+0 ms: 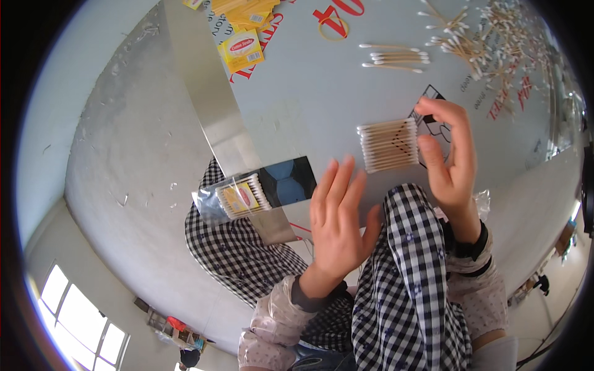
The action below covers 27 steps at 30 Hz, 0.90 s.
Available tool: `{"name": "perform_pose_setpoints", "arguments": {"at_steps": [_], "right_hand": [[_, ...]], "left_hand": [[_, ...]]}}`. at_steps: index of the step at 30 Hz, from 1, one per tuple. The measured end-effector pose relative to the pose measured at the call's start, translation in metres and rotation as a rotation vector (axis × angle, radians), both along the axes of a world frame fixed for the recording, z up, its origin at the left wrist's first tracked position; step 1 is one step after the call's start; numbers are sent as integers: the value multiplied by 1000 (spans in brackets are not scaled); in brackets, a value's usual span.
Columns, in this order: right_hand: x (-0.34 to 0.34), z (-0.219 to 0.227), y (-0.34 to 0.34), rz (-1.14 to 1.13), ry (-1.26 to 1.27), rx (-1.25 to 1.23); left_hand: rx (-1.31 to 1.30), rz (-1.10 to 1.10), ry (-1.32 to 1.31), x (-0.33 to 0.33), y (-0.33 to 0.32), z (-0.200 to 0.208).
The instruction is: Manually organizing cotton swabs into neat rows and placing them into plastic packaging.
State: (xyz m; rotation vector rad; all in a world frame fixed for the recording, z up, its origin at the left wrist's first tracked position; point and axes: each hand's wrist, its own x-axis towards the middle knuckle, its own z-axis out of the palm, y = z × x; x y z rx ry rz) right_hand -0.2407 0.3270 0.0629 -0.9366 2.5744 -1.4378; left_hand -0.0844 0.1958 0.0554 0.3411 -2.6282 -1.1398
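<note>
A flat row of cotton swabs (388,146) lies side by side on the grey sheet-covered tabletop (297,93). Just right of the row is my right hand (455,151), with thumb and fingers curved and held apart. Its thumb tip is close to the swab heads; whether it touches them I cannot tell. My left hand (337,222) holds nothing, its fingers stretched out at the near side, left of the row. Further left, a clear plastic bag (213,201) contains more swabs and a yellow label card (240,196). It lies across the table edge, beside a black panel with blue shapes (286,181).
Loose swabs (495,43) are heaped at the far right, with a small separate group (396,57) left of them. Yellow cards (242,51) are stacked at the far left, near a rubber band (334,28). My checked-cloth-covered knees (411,247) rise at the near edge.
</note>
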Motion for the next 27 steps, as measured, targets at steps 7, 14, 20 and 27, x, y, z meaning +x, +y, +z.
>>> {"name": "perform_pose_setpoints", "arguments": {"at_steps": [7, 14, 20, 27], "right_hand": [[50, 50, 84, -329, -68, 10], [134, 152, 175, -664, 114, 140], [207, 225, 190, -691, 394, -47], [204, 223, 84, -409, 350, -316]], "left_hand": [[-374, -149, -113, -57, 18, -3], [-529, -157, -74, -68, 37, -22], [-612, -164, -104, -50, 17, -28], [-632, -96, -56, -30, 7, -36]]}}
